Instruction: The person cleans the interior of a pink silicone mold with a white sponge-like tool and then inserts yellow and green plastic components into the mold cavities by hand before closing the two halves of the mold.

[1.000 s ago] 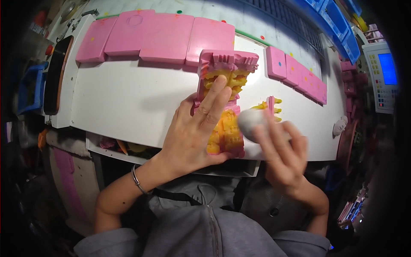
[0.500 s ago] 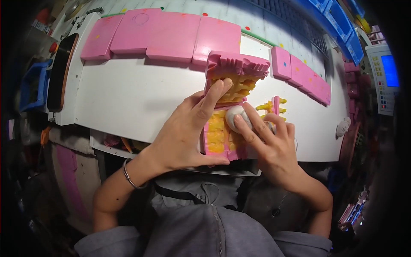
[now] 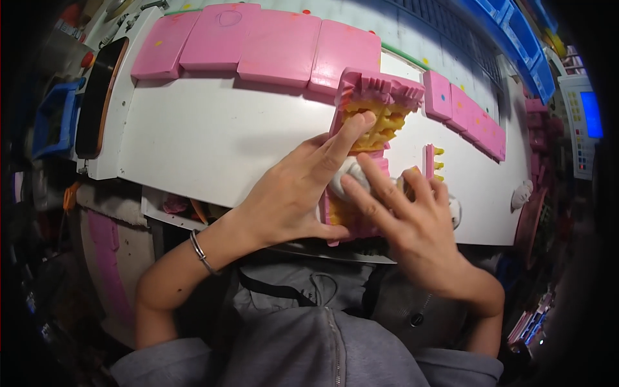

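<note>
Blue bins, blue screen, phone (probably)

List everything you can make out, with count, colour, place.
Two-part mould: one, pink and yellow, opened between the hands
Rounded pad: one, white, under right fingertips
Pronged piece: one, pink and yellow, right of mould
Large blocks: four, pink, far left side of table
Small blocks: at least four, pink, far right
Table: one, white, beneath
Bins: at least two, blue, left and upper right
Panel: one, pale, blue-screened, right
Bracelet: one, silver, left wrist
Left hand: one, bare, on mould
Right hand: one, bare, on pad
</note>
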